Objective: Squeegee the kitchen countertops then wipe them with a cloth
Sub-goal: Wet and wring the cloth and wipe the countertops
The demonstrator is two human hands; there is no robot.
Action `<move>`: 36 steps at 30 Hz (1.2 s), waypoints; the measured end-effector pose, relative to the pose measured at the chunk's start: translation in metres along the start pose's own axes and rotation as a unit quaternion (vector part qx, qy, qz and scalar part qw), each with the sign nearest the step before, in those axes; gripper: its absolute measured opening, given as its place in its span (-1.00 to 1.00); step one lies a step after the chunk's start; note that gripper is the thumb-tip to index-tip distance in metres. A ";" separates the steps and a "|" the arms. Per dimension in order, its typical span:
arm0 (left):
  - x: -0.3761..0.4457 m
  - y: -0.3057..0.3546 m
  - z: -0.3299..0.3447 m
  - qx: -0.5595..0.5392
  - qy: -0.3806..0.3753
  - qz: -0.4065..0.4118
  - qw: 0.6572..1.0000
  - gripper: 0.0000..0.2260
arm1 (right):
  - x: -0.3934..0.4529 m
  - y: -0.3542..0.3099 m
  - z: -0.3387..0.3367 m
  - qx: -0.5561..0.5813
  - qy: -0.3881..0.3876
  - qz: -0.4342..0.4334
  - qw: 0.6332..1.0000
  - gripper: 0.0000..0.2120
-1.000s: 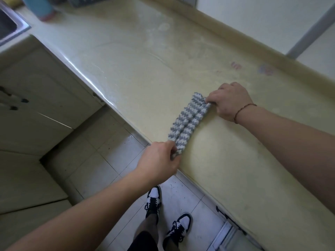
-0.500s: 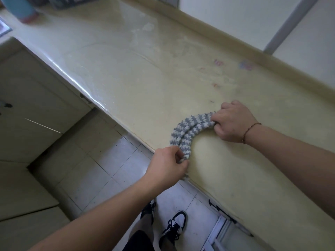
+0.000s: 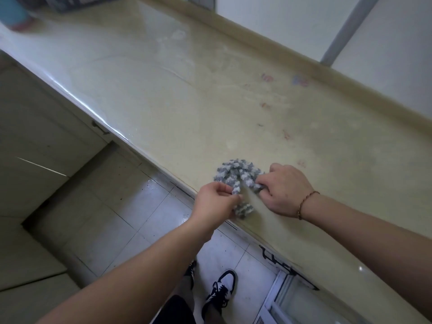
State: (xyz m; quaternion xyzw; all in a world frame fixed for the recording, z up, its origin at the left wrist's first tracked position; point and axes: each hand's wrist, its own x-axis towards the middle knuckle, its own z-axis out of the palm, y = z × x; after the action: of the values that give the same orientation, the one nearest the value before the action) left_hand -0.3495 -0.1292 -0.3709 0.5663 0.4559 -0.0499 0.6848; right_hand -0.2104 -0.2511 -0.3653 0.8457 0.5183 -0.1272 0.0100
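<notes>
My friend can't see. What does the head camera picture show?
Two hands grip a grey-and-white striped cloth bent into an arch at the front edge of a beige countertop: left hand, right hand. Below are floor tiles and black-and-white shoes.

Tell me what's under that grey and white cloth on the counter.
The cloth lies bent on the beige countertop near its front edge; the left hand and right hand pinch its ends. Whatever lies beneath it is covered.
</notes>
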 end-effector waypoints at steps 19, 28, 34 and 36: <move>-0.002 0.022 -0.084 0.049 0.003 0.069 0.996 -0.90 | 0.020 -0.088 -0.007 0.187 -0.022 0.230 0.955 -0.72; 0.022 0.073 -0.231 0.000 0.001 0.071 0.997 -0.87 | 0.161 -0.154 -0.085 0.562 0.128 0.298 0.761 -0.78; 0.045 0.113 -0.338 -0.148 -0.040 0.036 0.988 -0.57 | 0.261 -0.246 -0.136 0.593 0.101 0.139 0.787 -0.82; 0.060 0.131 -0.368 -0.192 -0.062 0.036 0.979 -0.49 | 0.298 -0.282 -0.146 0.570 0.108 0.080 0.811 -0.75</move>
State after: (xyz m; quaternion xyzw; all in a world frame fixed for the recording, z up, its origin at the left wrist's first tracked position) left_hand -0.4470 0.2465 -0.2952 0.4357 0.3932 0.0284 0.8092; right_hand -0.3006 0.1612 -0.2590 0.7465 0.2813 -0.3060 -0.5195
